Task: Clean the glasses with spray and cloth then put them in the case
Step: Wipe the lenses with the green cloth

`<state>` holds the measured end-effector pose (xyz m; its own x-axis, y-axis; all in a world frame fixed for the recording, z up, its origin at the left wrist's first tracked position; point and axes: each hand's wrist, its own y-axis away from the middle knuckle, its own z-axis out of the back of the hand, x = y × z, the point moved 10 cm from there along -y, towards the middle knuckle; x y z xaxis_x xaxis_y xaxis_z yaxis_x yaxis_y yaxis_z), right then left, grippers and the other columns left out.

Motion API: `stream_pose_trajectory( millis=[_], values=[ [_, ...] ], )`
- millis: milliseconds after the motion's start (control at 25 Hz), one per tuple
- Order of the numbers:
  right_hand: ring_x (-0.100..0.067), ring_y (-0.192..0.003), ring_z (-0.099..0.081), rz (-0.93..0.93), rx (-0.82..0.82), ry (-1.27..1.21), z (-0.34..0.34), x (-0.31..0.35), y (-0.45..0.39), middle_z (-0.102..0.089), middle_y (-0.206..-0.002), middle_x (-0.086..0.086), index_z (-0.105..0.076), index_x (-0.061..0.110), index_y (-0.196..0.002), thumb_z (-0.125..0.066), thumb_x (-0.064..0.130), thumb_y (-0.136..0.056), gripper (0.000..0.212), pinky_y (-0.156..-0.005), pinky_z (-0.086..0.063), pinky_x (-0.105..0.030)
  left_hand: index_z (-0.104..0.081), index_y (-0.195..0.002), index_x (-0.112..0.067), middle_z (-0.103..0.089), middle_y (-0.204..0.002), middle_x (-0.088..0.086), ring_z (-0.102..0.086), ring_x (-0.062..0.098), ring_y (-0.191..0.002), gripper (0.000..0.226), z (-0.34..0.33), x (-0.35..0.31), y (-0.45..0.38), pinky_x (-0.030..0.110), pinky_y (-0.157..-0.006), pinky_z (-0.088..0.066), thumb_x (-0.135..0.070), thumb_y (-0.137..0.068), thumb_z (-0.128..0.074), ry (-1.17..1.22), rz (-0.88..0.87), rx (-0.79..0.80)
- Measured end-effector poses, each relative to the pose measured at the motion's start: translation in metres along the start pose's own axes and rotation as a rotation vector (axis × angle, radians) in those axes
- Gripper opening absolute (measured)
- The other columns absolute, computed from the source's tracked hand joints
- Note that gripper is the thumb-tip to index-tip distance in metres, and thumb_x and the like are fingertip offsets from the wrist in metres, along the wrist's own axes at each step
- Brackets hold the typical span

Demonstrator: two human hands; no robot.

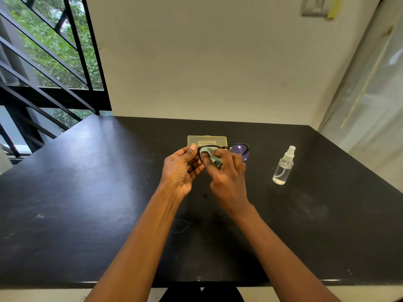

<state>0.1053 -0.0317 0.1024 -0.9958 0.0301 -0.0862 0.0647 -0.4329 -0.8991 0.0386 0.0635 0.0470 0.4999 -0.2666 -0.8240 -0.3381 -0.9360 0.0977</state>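
Right hand pinches the cloth onto one lens; left hand grips the glasses by the frame end. Looks like mid-wipe. Probably the other lens next, then into the case just behind. Spray bottle stands off right.

Indoor room, probably a home or small office; which of the two cannot be told. A plain black table stands against a bare cream wall. At left, a black-framed window with slanted bars looks onto green trees. A wall plate sits high at right.
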Motion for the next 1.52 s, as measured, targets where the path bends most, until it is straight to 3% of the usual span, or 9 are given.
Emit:
stream_pose_trajectory(
  millis=[160, 320, 480, 640, 800, 920, 1120, 1320, 1520],
  values=[
    [-0.024, -0.1, -0.039, 0.05, 0.005, -0.028, 0.004, 0.002, 0.01, -0.04, -0.114, -0.005, -0.069, 0.014, -0.108, -0.041, 0.01, -0.078, 0.041, -0.066, -0.04, -0.03, -0.065, -0.098, -0.005, -0.068, -0.079, 0.006, -0.065, 0.015, -0.071, 0.015, 0.001, -0.001, -0.002, 0.025, -0.061, -0.057, -0.015, -0.089, -0.057, 0.003, -0.002, -0.005],
    [-0.025, -0.099, -0.039, 0.027, 0.005, -0.015, 0.006, -0.005, 0.017, -0.04, -0.113, -0.006, -0.069, 0.011, -0.108, -0.044, 0.01, -0.076, 0.039, -0.063, -0.044, -0.032, -0.065, -0.092, -0.008, -0.069, -0.069, 0.004, -0.065, 0.012, -0.061, 0.011, -0.001, 0.0, 0.001, 0.025, -0.057, -0.057, -0.013, -0.089, -0.057, 0.013, 0.004, -0.004],
    [-0.023, -0.095, -0.038, -0.181, -0.024, -0.124, 0.007, -0.025, 0.023, -0.039, -0.111, -0.008, -0.064, 0.005, -0.114, -0.044, 0.0, -0.076, 0.043, -0.07, -0.042, -0.03, -0.064, -0.091, -0.009, -0.068, -0.061, 0.001, -0.064, 0.012, -0.059, 0.009, -0.003, -0.002, 0.002, 0.025, -0.057, -0.058, -0.013, -0.089, -0.057, 0.028, -0.004, -0.006],
    [-0.025, -0.096, -0.052, -0.433, -0.042, -0.437, 0.005, -0.038, 0.027, -0.059, -0.106, -0.018, -0.061, 0.0, -0.115, -0.052, -0.003, -0.078, 0.039, -0.076, -0.039, -0.013, -0.064, -0.093, -0.008, -0.069, -0.06, 0.001, -0.065, 0.011, -0.058, 0.009, -0.004, -0.004, 0.0, 0.025, -0.057, -0.058, -0.013, -0.088, -0.057, 0.05, -0.012, -0.018],
    [-0.024, -0.102, -0.058, -0.651, -0.021, -0.673, -0.008, -0.045, 0.032, -0.062, -0.109, -0.014, -0.059, 0.0, -0.118, -0.054, -0.005, -0.082, 0.037, -0.081, -0.042, -0.003, -0.064, -0.088, -0.01, -0.068, -0.057, 0.0, -0.064, 0.01, -0.054, 0.007, -0.005, -0.002, 0.0, 0.024, -0.056, -0.057, -0.013, -0.088, -0.058, 0.071, -0.012, -0.021],
    [-0.02, -0.105, -0.059, -0.743, 0.022, -0.741, -0.016, -0.046, 0.036, -0.062, -0.112, -0.01, -0.058, 0.002, -0.121, -0.055, -0.005, -0.085, 0.037, -0.082, -0.046, -0.009, -0.066, -0.087, -0.012, -0.068, -0.064, 0.003, -0.063, 0.01, -0.056, 0.007, -0.005, 0.001, 0.001, 0.023, -0.054, -0.055, -0.015, -0.087, -0.059, 0.069, -0.007, -0.021],
    [-0.012, -0.104, -0.058, -0.798, 0.077, -0.768, -0.018, -0.039, 0.038, -0.063, -0.115, -0.011, -0.058, 0.002, -0.121, -0.055, -0.004, -0.086, 0.035, -0.081, -0.045, -0.004, -0.067, -0.088, -0.013, -0.069, -0.062, 0.001, -0.06, 0.012, -0.061, 0.009, -0.003, 0.001, 0.0, 0.022, -0.056, -0.052, -0.016, -0.088, -0.059, 0.061, -0.039, -0.026],
    [-0.012, -0.104, -0.06, -0.828, 0.096, -0.865, -0.018, -0.03, 0.035, -0.064, -0.114, -0.01, -0.059, 0.003, -0.12, -0.055, -0.004, -0.086, 0.034, -0.086, -0.05, -0.015, -0.067, -0.087, -0.012, -0.067, -0.059, -0.001, -0.06, 0.011, -0.059, 0.009, -0.005, -0.003, 0.0, 0.021, -0.055, -0.052, -0.015, -0.088, -0.058, 0.045, -0.072, -0.02],
    [-0.004, -0.095, -0.058, -0.869, -0.022, -0.91, -0.005, -0.045, 0.028, -0.062, -0.108, -0.004, -0.061, 0.004, -0.116, -0.054, -0.007, -0.085, 0.033, -0.079, -0.047, -0.008, -0.067, -0.086, -0.012, -0.068, -0.06, 0.0, -0.06, 0.012, -0.062, 0.008, 0.0, -0.002, -0.002, 0.023, -0.06, -0.053, -0.014, -0.087, -0.059, 0.074, -0.064, -0.032]
  ],
)
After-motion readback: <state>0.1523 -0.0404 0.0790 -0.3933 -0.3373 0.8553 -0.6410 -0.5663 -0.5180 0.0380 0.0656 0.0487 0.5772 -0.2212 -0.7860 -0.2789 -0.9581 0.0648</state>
